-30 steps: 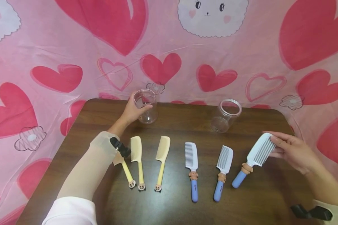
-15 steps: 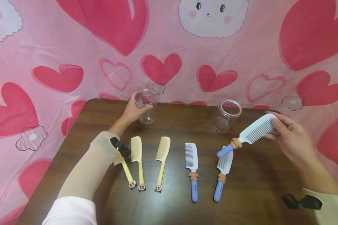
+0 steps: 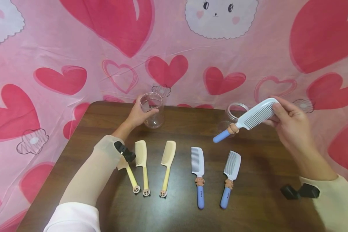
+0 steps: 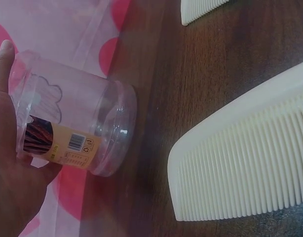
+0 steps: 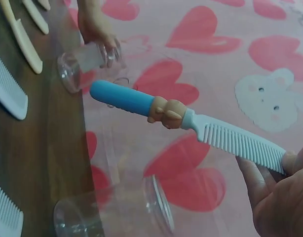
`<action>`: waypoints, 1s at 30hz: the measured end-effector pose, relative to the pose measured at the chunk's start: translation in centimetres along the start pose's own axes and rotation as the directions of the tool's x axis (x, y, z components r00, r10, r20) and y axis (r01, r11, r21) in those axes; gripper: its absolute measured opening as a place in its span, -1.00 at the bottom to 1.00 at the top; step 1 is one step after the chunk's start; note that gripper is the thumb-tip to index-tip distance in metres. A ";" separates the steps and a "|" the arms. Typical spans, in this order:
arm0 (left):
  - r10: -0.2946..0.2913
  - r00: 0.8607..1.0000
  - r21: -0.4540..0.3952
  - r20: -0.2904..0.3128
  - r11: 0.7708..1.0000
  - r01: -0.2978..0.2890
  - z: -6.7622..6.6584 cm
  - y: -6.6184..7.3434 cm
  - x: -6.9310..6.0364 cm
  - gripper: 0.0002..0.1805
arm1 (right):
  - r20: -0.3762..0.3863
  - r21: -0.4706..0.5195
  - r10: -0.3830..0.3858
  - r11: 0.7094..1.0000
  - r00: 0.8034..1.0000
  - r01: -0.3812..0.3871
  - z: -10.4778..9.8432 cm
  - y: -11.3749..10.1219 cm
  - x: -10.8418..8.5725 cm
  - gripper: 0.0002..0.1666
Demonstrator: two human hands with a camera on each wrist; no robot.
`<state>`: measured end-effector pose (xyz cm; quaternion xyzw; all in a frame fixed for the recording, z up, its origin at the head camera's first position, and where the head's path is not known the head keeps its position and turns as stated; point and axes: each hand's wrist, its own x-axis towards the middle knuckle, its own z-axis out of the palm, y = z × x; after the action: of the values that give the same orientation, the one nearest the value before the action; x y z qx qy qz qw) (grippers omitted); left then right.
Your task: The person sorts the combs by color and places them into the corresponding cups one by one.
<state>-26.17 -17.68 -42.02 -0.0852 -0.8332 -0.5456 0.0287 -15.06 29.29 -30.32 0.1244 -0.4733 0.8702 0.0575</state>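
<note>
With its fingers and thumb around the rim, my left hand (image 3: 140, 113) grips a clear plastic jar (image 3: 154, 120) standing at the back of the table; a printed label (image 4: 62, 143) shows on it in the left wrist view. My right hand (image 3: 293, 124) pinches a white comb (image 3: 256, 113) by the end of its toothed part. The comb's blue handle (image 5: 121, 97) points left and downward, with a brown animal figure (image 5: 167, 112) at its neck. In the head view this comb is held up in front of a second clear jar (image 3: 237, 108), partly covering it.
Two more blue-handled combs (image 3: 200, 180) (image 3: 230, 174) lie on the dark wooden table (image 3: 179, 209). Left of them lie three yellow combs (image 3: 167, 161), one partly hidden by the left wrist strap (image 3: 124, 151). A pink heart-patterned cloth (image 3: 174, 42) hangs behind the table.
My right hand has raised the comb off the right side of the table and carried it left and back toward the second jar. My left hand stays on its jar.
</note>
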 end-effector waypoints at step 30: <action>-0.001 1.000 -0.031 0.024 1.000 0.002 -0.6 4.6 -2.1 -0.11 | -0.206 -0.172 -0.076 0.984 0.976 0.040 12.9 3.0 10.8 -0.58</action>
<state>-23.29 -16.69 -37.91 -0.0915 -0.8250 -0.5574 0.0171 -24.01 16.61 -23.08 0.0394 -0.5318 0.8338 0.1431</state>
